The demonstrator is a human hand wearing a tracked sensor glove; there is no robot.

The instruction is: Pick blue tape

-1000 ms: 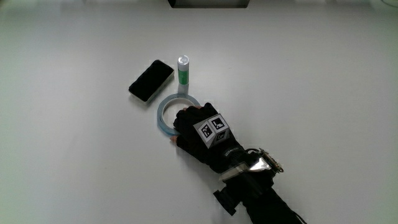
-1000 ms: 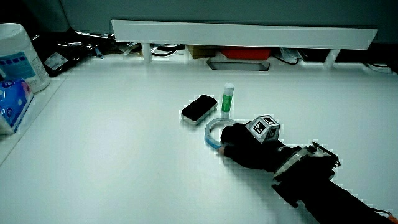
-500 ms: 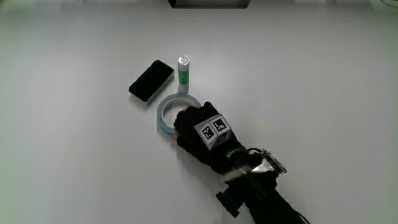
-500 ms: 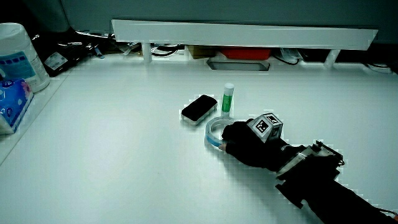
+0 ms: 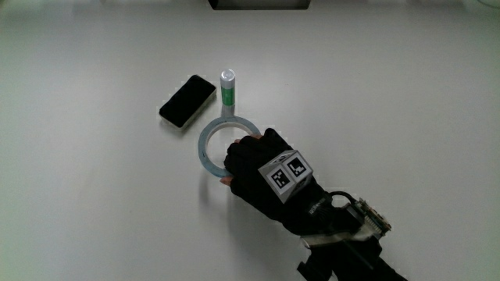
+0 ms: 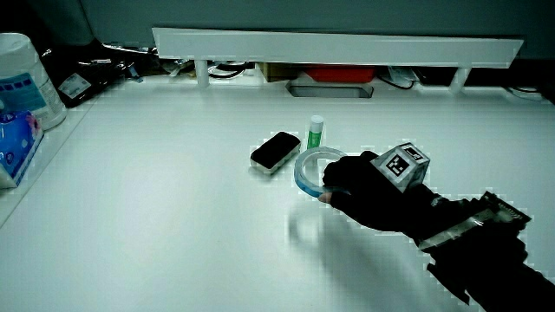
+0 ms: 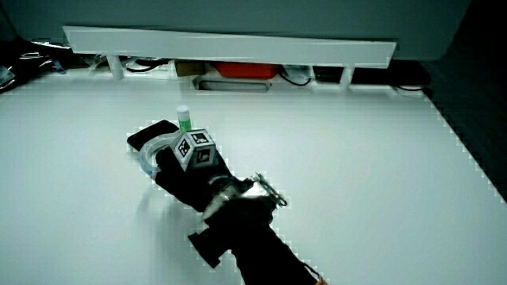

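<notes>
The blue tape [image 5: 204, 148] is a pale blue ring, and the hand [image 5: 242, 160] is shut on the part of its rim nearest the person. In a side view the tape [image 6: 303, 171] hangs tilted above the table, with its shadow on the surface below. The tape [image 7: 146, 161] also peeks out from under the glove in a side view. The patterned cube [image 5: 285, 176] faces up on the back of the hand. The forearm runs from the hand toward the person.
A black phone [image 5: 187, 101] lies flat beside an upright green-and-white tube [image 5: 228, 87], both a little farther from the person than the tape. A white canister [image 6: 23, 78] and a blue packet [image 6: 12, 147] stand at the table's edge. The low partition [image 6: 338, 45] runs along the table.
The hand has raised the tape off the table and tilted it; a shadow now shows beneath. Phone and tube have not moved.
</notes>
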